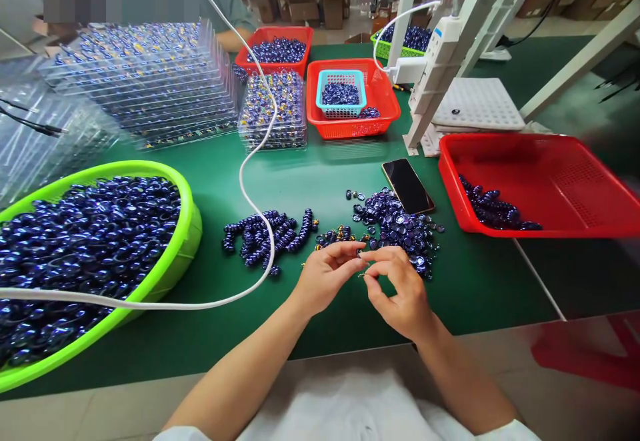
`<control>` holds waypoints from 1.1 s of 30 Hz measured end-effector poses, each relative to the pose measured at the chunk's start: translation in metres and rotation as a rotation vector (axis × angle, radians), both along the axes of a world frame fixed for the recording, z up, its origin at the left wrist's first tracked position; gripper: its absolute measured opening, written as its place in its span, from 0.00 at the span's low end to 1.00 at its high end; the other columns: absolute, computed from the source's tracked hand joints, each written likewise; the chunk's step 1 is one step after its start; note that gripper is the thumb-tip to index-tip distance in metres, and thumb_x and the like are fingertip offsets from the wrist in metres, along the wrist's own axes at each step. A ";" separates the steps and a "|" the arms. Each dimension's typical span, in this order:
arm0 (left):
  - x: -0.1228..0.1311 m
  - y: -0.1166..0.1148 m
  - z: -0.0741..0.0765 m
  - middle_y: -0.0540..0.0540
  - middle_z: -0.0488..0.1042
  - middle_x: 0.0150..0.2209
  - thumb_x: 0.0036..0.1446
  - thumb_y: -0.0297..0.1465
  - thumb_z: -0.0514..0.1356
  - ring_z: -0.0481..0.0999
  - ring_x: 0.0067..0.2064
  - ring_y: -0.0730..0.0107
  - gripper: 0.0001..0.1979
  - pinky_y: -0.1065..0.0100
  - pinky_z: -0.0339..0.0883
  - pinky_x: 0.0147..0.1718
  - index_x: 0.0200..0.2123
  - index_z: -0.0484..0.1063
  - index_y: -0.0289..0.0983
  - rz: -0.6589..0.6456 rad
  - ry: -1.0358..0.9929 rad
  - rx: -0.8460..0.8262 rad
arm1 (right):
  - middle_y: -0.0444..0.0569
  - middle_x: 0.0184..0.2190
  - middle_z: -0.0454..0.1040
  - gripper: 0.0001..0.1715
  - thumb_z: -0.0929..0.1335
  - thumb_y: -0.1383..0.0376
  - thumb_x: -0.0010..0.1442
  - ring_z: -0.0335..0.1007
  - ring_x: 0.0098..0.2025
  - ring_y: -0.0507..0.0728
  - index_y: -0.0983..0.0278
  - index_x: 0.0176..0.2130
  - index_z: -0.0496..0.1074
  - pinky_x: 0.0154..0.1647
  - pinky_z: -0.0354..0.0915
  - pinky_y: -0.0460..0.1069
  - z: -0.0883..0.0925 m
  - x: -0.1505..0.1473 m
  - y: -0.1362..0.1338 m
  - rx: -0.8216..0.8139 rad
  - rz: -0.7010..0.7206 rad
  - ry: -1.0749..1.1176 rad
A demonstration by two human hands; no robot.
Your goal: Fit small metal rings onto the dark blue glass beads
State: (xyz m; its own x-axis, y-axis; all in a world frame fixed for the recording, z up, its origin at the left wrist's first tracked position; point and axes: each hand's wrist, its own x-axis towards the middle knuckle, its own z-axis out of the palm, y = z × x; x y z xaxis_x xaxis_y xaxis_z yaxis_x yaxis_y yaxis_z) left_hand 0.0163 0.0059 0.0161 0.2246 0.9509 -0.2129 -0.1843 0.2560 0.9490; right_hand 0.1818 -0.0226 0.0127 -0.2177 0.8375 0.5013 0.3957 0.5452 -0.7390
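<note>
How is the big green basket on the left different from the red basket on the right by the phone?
Shape: the green basket has a rounded rim, while the red basket looks like a rectangle.
Fullness: the green basket is heaped with pieces, but the red basket has only a small bunch at one end, with much of its bottom showing.
Same: both hold shiny, dark blue pieces.

A white top shows behind the left hand and right hand, its white sleeves ending farther back, baring both forearms.
</note>
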 end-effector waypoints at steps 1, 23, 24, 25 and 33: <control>-0.001 -0.001 0.000 0.47 0.78 0.31 0.50 0.31 0.69 0.77 0.33 0.70 0.14 0.68 0.73 0.36 0.42 0.79 0.34 -0.015 0.019 0.016 | 0.50 0.44 0.75 0.11 0.67 0.74 0.59 0.69 0.49 0.61 0.57 0.39 0.67 0.52 0.67 0.61 0.000 0.001 0.000 -0.034 0.010 0.018; -0.006 -0.006 -0.006 0.44 0.83 0.36 0.56 0.27 0.64 0.81 0.36 0.65 0.12 0.66 0.75 0.37 0.44 0.81 0.41 -0.099 0.348 0.461 | 0.45 0.30 0.69 0.07 0.66 0.61 0.63 0.65 0.35 0.55 0.60 0.32 0.68 0.38 0.66 0.50 -0.008 0.009 0.007 -0.562 0.019 0.257; -0.006 -0.006 -0.007 0.44 0.83 0.37 0.57 0.27 0.64 0.81 0.36 0.65 0.12 0.66 0.75 0.37 0.44 0.81 0.41 -0.102 0.349 0.462 | 0.45 0.30 0.69 0.07 0.67 0.61 0.62 0.66 0.35 0.55 0.60 0.33 0.69 0.37 0.66 0.49 -0.009 0.009 0.007 -0.578 0.015 0.264; -0.006 -0.006 -0.007 0.44 0.83 0.37 0.57 0.27 0.63 0.81 0.36 0.65 0.12 0.66 0.75 0.37 0.44 0.81 0.41 -0.105 0.352 0.468 | 0.45 0.30 0.69 0.07 0.67 0.61 0.62 0.66 0.34 0.54 0.60 0.33 0.69 0.36 0.66 0.49 -0.010 0.009 0.007 -0.596 0.011 0.274; -0.005 -0.008 -0.004 0.44 0.81 0.33 0.60 0.26 0.60 0.78 0.33 0.68 0.13 0.67 0.72 0.34 0.45 0.80 0.41 -0.122 0.417 0.606 | 0.42 0.27 0.68 0.10 0.69 0.59 0.61 0.66 0.30 0.53 0.61 0.33 0.67 0.32 0.64 0.47 -0.018 0.010 0.009 -0.704 0.016 0.321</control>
State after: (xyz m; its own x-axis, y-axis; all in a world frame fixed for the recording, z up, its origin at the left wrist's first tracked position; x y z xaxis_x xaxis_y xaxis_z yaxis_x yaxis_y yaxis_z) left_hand 0.0113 -0.0020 0.0117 0.3509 0.9024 0.2500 0.2181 -0.3384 0.9154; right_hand 0.1917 -0.0139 -0.0053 -0.1666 0.9802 -0.1072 0.0994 -0.0915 -0.9908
